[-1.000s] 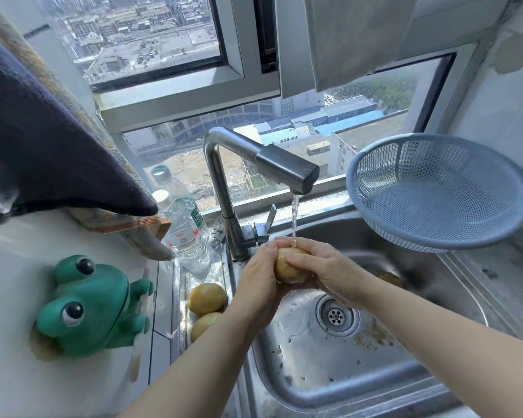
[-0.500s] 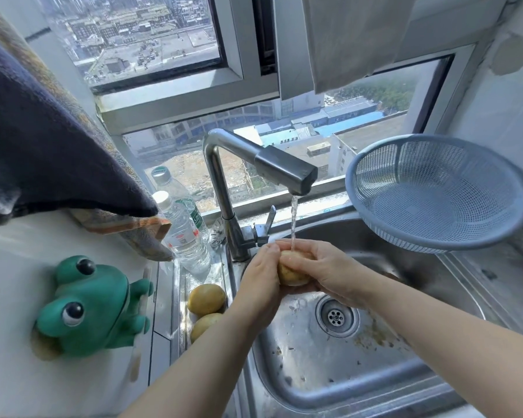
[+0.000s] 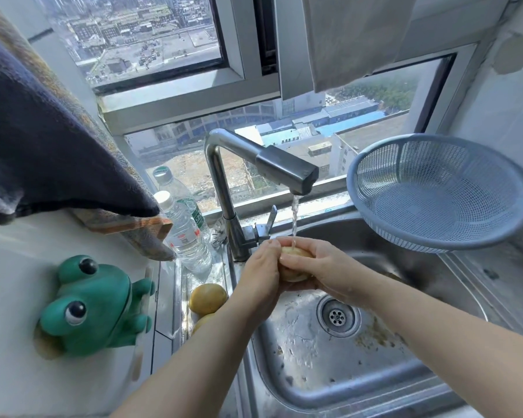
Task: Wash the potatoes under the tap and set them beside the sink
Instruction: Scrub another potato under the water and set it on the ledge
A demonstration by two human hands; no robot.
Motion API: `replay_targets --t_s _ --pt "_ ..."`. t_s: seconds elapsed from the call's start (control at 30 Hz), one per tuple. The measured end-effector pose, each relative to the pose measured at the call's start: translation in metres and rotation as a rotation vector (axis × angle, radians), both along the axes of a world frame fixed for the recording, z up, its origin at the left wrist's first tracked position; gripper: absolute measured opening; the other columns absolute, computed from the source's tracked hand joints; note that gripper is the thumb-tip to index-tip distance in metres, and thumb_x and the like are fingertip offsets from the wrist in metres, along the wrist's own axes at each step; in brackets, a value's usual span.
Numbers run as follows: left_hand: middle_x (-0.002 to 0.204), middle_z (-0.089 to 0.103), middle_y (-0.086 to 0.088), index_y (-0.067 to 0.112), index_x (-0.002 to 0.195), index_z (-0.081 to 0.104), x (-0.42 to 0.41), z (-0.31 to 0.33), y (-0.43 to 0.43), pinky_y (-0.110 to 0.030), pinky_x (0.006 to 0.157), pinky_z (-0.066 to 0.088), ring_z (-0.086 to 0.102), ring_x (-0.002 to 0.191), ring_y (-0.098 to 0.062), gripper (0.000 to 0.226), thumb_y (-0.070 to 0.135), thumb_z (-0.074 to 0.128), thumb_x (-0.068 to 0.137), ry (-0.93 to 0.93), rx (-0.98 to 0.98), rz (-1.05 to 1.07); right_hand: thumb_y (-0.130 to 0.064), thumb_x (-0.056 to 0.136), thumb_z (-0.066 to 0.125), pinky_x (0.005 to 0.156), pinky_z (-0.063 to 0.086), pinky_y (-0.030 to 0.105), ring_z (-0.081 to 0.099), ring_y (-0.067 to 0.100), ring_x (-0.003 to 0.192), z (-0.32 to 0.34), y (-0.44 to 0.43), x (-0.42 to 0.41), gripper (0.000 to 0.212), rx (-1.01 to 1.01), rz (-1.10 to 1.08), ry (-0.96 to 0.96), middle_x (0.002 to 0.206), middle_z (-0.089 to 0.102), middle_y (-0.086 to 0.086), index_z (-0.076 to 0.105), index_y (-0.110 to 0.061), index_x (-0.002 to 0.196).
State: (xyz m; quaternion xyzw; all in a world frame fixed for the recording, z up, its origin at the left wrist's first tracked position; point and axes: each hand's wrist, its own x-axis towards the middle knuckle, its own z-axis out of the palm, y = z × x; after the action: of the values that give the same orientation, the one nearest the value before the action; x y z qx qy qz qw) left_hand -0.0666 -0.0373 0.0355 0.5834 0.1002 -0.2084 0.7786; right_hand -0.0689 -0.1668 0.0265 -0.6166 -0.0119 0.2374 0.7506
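A yellowish potato [image 3: 293,268] is clasped between my left hand [image 3: 260,276] and my right hand [image 3: 323,270] over the steel sink [image 3: 329,372]. Water runs from the tap [image 3: 284,171] straight down onto it. My fingers hide most of the potato. Two more potatoes lie on the ledge left of the sink: one whole in view [image 3: 207,298], the other [image 3: 203,322] partly behind my left forearm. Another brownish potato [image 3: 391,277] peeks out in the basin behind my right wrist.
A blue mesh colander [image 3: 435,191] sits on the sink's right rim. Two plastic water bottles [image 3: 184,233] stand left of the tap. A green frog figure [image 3: 94,306] sticks to the left wall under a hanging dark cloth [image 3: 43,140]. The drain [image 3: 338,316] is in the basin's middle.
My hands have turned the potato slightly under the stream; they stay in the same place. Water keeps running.
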Motion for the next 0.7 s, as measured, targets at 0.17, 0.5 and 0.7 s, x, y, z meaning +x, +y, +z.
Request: replay_targets --t_s 0.17,0.5,0.7 --pt "0.1 0.064 -0.018 0.007 0.101 0.064 0.001 0.0 0.005 -0.035 0.065 0.057 0.066 0.081 -0.021 0.029 0.016 0.037 0.102 0.014 0.052 0.006 -0.015 0.08 0.053 0.102 0.044 0.053 0.058 0.029 0.108 0.002 -0.013 0.005 0.043 0.121 0.161 0.097 0.12 0.061 0.014 0.062 -0.017 0.122" --pt "0.11 0.063 -0.026 -0.002 0.114 0.058 -0.002 -0.006 0.004 -0.038 0.071 0.058 0.064 0.097 -0.031 0.031 0.014 0.033 0.103 0.002 0.008 -0.025 -0.008 0.093 0.056 0.097 0.048 0.051 0.06 0.029 0.11 -0.002 -0.007 -0.002 0.035 0.031 0.088 0.017 0.127 0.058 0.019 0.056 -0.014 0.127" --pt "0.112 0.062 -0.029 -0.002 0.115 0.058 0.0 -0.007 0.005 -0.047 0.083 0.053 0.063 0.095 -0.033 0.034 0.016 0.033 0.103 0.037 -0.002 -0.023 -0.002 0.079 0.059 0.095 0.05 0.042 0.058 0.026 0.109 0.001 -0.019 0.001 0.05 0.12 0.232 0.058 0.124 0.056 0.015 0.055 -0.014 0.127"
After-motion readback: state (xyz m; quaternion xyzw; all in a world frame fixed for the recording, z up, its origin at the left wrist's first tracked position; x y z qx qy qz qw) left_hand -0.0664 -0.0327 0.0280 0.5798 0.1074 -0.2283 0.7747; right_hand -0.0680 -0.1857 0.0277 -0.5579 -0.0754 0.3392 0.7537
